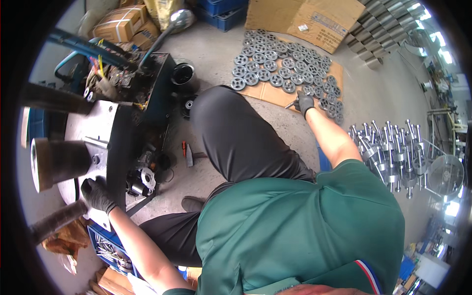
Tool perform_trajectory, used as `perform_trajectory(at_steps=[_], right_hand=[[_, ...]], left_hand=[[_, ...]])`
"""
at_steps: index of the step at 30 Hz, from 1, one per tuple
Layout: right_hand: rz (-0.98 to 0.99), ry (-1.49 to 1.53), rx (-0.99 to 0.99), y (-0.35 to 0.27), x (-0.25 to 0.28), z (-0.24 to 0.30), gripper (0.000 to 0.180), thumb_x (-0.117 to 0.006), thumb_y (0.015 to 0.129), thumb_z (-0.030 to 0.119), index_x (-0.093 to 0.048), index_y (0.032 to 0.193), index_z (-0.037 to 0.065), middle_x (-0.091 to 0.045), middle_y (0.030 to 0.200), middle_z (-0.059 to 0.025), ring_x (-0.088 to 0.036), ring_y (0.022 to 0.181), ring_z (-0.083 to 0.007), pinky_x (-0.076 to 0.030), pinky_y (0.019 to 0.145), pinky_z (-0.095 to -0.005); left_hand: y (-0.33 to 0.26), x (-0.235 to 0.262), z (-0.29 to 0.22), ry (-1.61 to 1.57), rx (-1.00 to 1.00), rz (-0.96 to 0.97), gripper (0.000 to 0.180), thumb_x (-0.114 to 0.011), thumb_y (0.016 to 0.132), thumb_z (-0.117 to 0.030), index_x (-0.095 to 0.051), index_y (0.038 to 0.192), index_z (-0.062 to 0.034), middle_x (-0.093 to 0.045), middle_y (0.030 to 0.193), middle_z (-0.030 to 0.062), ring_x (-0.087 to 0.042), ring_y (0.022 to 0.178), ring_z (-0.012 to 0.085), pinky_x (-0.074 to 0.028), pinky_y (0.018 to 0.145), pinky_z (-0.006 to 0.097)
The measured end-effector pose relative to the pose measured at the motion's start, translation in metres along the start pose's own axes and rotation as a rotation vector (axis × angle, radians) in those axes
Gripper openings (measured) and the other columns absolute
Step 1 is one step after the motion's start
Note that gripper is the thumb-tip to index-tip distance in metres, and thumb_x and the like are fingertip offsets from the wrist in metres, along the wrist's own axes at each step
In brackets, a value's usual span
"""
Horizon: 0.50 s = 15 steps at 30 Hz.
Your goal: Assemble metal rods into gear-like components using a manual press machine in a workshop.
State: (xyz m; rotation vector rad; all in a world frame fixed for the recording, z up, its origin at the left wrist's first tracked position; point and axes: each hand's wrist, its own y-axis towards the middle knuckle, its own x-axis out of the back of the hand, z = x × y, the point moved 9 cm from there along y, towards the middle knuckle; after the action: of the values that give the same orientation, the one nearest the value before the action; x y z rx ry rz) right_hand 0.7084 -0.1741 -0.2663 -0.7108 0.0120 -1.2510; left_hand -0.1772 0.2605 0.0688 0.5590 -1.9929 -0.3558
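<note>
Green shirt (295, 221) beside the press (101, 118); hands well apart. Left hand (98, 195) rests against the press; right hand (305, 102), well right of it, is at metal wheels (270, 65), grip unclear. Lifting wheels singly should spare neighbours scuffs.

Grey workshop floor (209, 49), pale wall (73, 23) at upper left, bright windows (447, 57) along the right rim
</note>
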Motion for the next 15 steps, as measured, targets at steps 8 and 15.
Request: perform_trajectory(at_steps=[8,15], right_hand=[[-0.238,0.221,-0.024,0.051,0.072,-0.042,0.035,-0.069,0.098,0.041,-0.058,0.085,0.010,-0.063,0.068,-0.0074,-0.064,0.051,-0.0243,-0.051,0.044,-0.0375],[-0.376,0.458,0.182,0.142,0.160,0.026,0.034,-0.070,0.098,0.039,-0.063,0.096,0.005,-0.068,0.073,-0.0123,-0.069,0.053,-0.0264,-0.057,0.047,-0.0384]], left_hand=[[-0.001,-0.003,-0.020,0.263,-0.061,0.026,0.034,-0.064,0.097,-0.031,-0.073,0.109,-0.0003,-0.077,0.105,0.0175,-0.071,0.097,0.0357,-0.053,0.090,0.044],[-0.012,-0.050,-0.019,0.239,-0.046,0.088,0.032,-0.063,0.097,-0.028,-0.073,0.110,-0.0007,-0.076,0.109,0.0179,-0.071,0.099,0.0358,-0.052,0.091,0.044]])
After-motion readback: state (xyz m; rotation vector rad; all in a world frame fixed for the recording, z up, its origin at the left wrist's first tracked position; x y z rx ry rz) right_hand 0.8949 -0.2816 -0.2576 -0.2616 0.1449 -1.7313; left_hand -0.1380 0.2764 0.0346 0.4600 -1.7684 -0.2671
